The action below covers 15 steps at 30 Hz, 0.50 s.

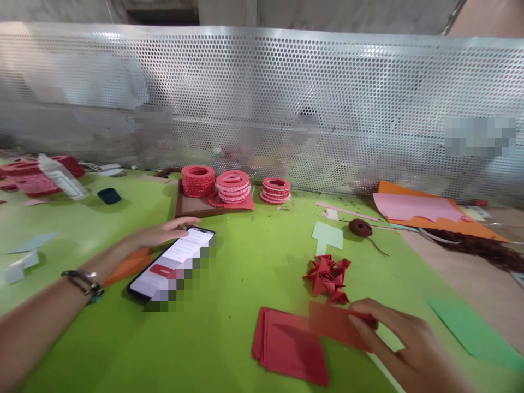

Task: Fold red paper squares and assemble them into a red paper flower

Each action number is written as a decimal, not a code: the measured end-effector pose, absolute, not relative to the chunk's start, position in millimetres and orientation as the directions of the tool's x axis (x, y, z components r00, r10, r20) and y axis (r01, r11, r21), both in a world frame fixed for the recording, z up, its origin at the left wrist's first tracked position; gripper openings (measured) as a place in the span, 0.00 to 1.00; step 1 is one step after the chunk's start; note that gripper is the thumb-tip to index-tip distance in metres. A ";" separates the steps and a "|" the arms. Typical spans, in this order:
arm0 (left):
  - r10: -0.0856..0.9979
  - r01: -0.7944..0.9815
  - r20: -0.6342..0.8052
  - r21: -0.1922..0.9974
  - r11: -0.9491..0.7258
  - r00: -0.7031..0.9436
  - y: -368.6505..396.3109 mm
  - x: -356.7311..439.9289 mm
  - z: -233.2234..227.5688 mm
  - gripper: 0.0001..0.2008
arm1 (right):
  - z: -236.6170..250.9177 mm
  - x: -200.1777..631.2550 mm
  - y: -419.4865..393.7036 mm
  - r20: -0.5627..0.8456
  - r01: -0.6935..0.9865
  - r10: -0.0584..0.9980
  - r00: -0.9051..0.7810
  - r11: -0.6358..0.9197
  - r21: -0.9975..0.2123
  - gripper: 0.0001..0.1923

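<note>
Green desk [229, 338] carries a red paper stack [286, 349] nearest; the right hand [405, 344] pinches one red sheet [335, 325] between its fingers just above it. Farther left, the left hand [164, 232] rests flat, fingers extended, touching a phone [172, 262].

Desk [229, 305]: green surface, bounded at the rear by a perforated metal screen [327, 98]. Lower centre: stack of red paper squares [286, 349]; just above it, a cluster of folded red paper pieces [327, 277]. Left of centre: smartphone [172, 265], lying flat. Upper centre: brown tray [204, 207] bearing stacks of red and pink paper rings [198, 180]. Upper right: orange and pink sheets [421, 210]. Upper left: a plastic bottle [61, 177], lying tilted.
</note>
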<state>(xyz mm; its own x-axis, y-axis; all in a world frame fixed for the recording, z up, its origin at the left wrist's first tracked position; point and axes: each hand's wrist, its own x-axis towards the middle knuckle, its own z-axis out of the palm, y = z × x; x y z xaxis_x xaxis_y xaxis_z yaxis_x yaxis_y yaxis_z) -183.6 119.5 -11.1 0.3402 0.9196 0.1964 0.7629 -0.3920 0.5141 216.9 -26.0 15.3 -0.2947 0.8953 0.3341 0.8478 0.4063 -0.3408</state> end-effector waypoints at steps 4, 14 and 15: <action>0.916 0.769 0.128 0.505 -0.391 0.381 106.5 -183.3 0.1 0.24 | 16.9 216.2 -26.3 0.321 0.854 0.900 -0.293 0.398 -0.336 0.10; 0.935 0.812 -0.022 0.504 -0.296 0.354 93.4 -170.2 12.2 0.39 | 16.6 216.6 -27.0 0.350 0.848 0.879 -0.323 0.433 -0.306 0.10; 0.937 0.812 -0.028 0.508 -0.285 0.347 93.1 -169.4 12.4 0.40 | 16.2 216.4 -26.4 0.353 0.846 0.875 -0.330 0.440 -0.301 0.10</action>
